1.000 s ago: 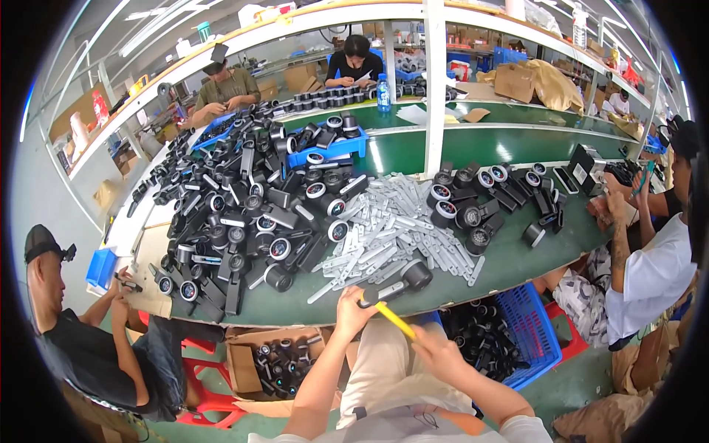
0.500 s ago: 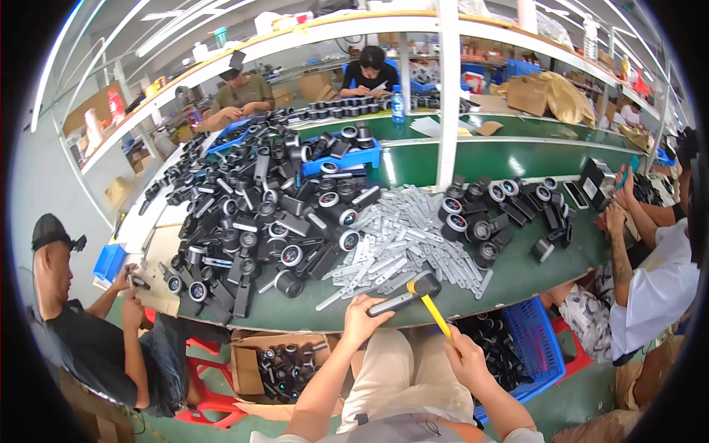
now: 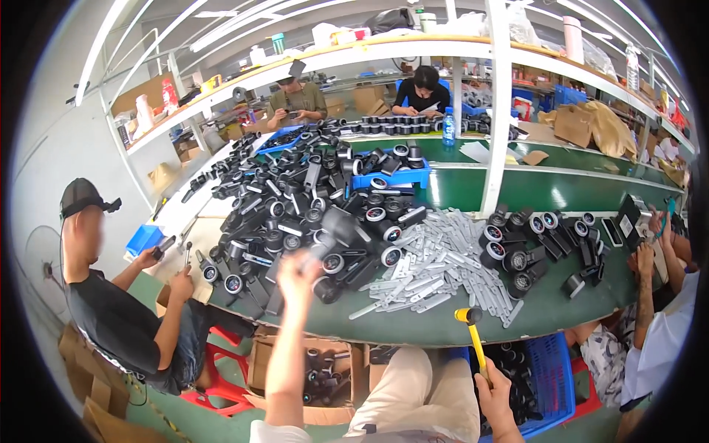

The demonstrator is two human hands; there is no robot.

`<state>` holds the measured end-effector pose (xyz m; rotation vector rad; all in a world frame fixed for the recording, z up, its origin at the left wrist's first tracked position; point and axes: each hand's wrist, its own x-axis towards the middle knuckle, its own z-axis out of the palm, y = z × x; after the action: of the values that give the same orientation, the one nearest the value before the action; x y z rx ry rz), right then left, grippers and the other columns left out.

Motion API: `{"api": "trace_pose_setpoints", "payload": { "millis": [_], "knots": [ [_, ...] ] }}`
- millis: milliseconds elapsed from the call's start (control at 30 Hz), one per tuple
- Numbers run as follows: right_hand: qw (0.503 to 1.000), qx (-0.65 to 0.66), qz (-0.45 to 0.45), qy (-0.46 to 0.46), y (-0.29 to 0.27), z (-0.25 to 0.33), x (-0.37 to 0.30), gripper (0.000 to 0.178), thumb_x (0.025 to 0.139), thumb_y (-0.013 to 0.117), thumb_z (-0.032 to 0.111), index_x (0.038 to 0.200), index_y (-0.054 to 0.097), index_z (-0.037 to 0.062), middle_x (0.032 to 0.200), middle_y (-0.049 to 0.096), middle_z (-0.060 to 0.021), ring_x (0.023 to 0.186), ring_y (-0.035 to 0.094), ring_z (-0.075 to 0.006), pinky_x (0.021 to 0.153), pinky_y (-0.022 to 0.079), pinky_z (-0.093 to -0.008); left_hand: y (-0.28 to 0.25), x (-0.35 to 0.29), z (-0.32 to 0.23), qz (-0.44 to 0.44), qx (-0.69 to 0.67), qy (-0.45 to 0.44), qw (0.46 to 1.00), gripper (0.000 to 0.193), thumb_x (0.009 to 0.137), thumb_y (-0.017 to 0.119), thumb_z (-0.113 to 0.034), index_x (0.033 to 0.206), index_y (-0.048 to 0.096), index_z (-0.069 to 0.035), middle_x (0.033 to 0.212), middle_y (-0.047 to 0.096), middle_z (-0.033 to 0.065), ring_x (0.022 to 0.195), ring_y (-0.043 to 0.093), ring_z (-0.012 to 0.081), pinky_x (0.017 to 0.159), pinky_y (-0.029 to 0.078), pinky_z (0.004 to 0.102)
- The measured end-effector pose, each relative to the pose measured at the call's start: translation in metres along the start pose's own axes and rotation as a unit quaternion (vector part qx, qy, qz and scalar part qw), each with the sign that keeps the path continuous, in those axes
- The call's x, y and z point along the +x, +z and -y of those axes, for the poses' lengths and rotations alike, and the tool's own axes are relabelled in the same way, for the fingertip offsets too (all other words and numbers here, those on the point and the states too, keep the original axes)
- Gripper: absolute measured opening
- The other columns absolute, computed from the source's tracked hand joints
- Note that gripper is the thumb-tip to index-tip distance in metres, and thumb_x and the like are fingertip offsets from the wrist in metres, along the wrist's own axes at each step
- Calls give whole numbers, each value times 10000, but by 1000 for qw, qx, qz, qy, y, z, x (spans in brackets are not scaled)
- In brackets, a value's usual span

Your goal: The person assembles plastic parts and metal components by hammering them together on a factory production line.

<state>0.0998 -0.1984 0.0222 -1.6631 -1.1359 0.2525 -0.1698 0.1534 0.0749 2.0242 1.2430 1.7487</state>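
My left hand, smeared by motion, is out over the near side of the black pile. In it is a black device with a round head, also blurred. My right hand is wrapped round the yellow handle of a mallet, whose black-and-yellow head stands up at the table's front edge. Between my hands, on the green table, lies a heap of flat grey strips. To its left spreads the big pile of black round-headed devices.
Under the table are a cardboard box and a blue crate, both holding black parts. A white post rises beyond the strips. Co-workers sit at left, right and across the table. More black devices lie to the right.
My left hand has moved forward and left with the black device, away from the mallet head. The mallet now stands apart from it in my right hand. The whole view has shifted.
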Motion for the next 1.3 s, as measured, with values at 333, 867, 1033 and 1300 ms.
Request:
{"api": "trace_pose_setpoints", "payload": {
  "millis": [333, 867, 1033, 1300],
  "knots": [
    [995, 65, -17, 75, 6, -61, -41, 422, 831, 659, 52, 1231, 545, -25, 681, 527, -50, 570, 460, -76, 520, 393, -237, 72, 29, 13, 199, -14, -7, 980, 164, 824, 666, -85, 968, 692, -11, 892, 691, 107, 852, 648, 172, 781, 497, 287],
    [964, 97, -148, 198, -58, -58, -74, 420, 832, 653, 75, 1232, 552, -5, 676, 554, -22, 583, 497, -65, 529, 413, -233, 387, -144, -273, 460, 88, 360, 807, 375, 720, 742, -361, 921, 683, -51, 954, 665, 97, 961, 589, 242, 785, 482, 383],
    [950, 109, -191, 220, -71, -65, -84, 382, 838, 617, 39, 1217, 572, 17, 613, 535, 27, 511, 472, -28, 468, 378, -203, 424, -157, -279, 470, 233, 393, 755, 444, 621, 800, -393, 918, 682, -84, 908, 686, 63, 999, 578, 235, 797, 475, 372],
    [950, 140, -163, 228, -73, -63, -77, 375, 841, 589, 23, 1215, 570, 31, 597, 514, 39, 493, 461, -26, 452, 368, -197, 361, -115, -271, 353, 108, 394, 842, 269, 697, 645, -174, 918, 555, -51, 688, 638, 120, 718, 650, 291, 604, 535, 423]
  ]
}}
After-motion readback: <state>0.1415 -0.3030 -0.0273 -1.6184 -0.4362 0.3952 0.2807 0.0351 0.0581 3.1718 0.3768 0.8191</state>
